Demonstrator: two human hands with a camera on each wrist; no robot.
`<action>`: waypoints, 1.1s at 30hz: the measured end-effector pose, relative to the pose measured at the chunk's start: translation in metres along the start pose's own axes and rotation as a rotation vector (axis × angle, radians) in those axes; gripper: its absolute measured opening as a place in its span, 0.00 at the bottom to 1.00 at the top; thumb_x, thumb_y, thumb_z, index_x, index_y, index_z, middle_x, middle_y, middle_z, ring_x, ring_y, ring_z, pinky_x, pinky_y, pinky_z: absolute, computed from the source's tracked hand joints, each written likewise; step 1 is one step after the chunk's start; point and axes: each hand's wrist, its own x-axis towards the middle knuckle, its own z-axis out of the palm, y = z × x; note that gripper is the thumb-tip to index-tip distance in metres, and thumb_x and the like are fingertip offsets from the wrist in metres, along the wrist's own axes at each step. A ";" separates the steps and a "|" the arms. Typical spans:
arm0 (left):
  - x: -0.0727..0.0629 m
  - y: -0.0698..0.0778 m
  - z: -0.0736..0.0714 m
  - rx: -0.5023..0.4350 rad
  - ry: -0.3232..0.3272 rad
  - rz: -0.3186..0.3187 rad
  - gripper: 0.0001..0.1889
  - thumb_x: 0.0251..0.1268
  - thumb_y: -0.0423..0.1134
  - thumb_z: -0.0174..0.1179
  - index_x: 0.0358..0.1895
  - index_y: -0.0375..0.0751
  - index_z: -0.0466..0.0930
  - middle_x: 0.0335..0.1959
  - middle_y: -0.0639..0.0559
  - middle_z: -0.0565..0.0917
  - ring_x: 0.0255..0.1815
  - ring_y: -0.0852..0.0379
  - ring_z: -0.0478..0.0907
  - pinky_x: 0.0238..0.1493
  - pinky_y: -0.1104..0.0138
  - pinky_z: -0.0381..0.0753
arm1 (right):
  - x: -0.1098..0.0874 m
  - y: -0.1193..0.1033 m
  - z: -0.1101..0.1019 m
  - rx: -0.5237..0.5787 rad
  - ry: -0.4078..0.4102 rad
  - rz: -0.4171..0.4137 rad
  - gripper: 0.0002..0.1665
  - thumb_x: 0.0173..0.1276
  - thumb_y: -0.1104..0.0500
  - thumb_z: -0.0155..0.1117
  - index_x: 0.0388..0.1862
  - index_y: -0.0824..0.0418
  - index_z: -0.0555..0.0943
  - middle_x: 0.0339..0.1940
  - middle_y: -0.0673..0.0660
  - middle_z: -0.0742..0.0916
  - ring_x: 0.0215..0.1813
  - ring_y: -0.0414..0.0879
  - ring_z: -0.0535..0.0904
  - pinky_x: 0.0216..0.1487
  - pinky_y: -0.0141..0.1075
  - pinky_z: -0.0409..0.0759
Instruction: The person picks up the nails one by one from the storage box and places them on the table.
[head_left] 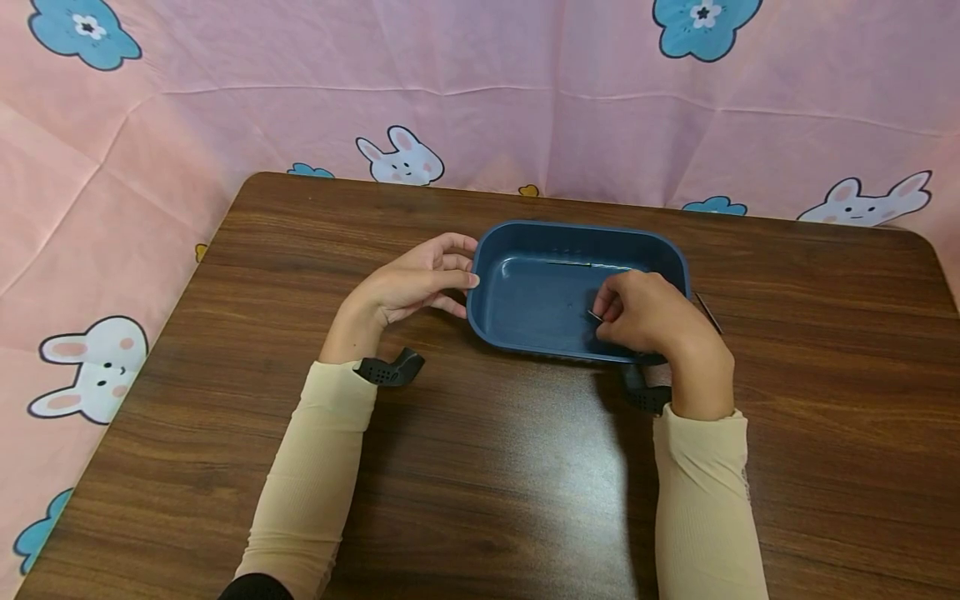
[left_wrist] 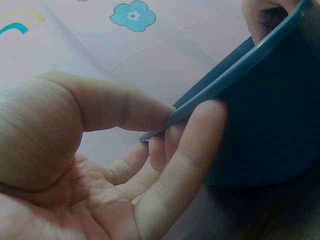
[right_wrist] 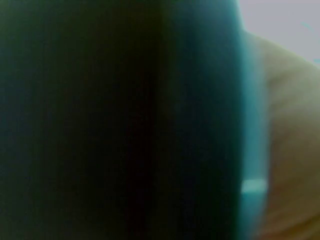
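A dark blue rectangular plastic basin with rounded corners rests on the table. My left hand pinches its left rim, thumb on top and fingers against the outer wall; the left wrist view shows the thumb tip right at the edge. Reaching over the near right side, my right hand is down inside the basin. Its thumb and fingers pinch a small thin metallic piece, mostly hidden by the fingers. Along the far inner wall lies a slender dark stick-like thing. The basin's wall blocks most of the right wrist view.
A thin dark rod shows just outside the basin's right end. The brown wooden table spreads all around. Behind it and to the left hangs a pink cloth with rabbits and flowers. Black wrist mounts stick out from the cream sleeves.
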 end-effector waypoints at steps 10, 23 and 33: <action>-0.001 0.000 0.000 -0.004 0.005 -0.006 0.31 0.72 0.28 0.59 0.74 0.39 0.60 0.47 0.45 0.81 0.42 0.54 0.85 0.38 0.61 0.93 | -0.001 -0.001 -0.001 0.008 -0.002 -0.023 0.07 0.66 0.63 0.71 0.42 0.62 0.85 0.37 0.58 0.88 0.42 0.50 0.82 0.47 0.48 0.81; 0.000 0.000 0.000 -0.002 -0.002 0.000 0.30 0.72 0.28 0.59 0.74 0.38 0.60 0.47 0.43 0.82 0.42 0.53 0.85 0.38 0.61 0.93 | -0.005 -0.002 -0.003 0.016 0.005 -0.021 0.07 0.66 0.62 0.71 0.42 0.62 0.85 0.36 0.57 0.88 0.41 0.50 0.82 0.45 0.44 0.79; -0.001 -0.001 0.000 0.005 -0.006 0.002 0.30 0.73 0.28 0.59 0.74 0.37 0.60 0.48 0.42 0.82 0.43 0.51 0.85 0.39 0.61 0.93 | -0.009 -0.003 -0.006 0.027 0.017 -0.036 0.09 0.67 0.63 0.71 0.44 0.62 0.83 0.36 0.58 0.87 0.40 0.50 0.81 0.42 0.40 0.77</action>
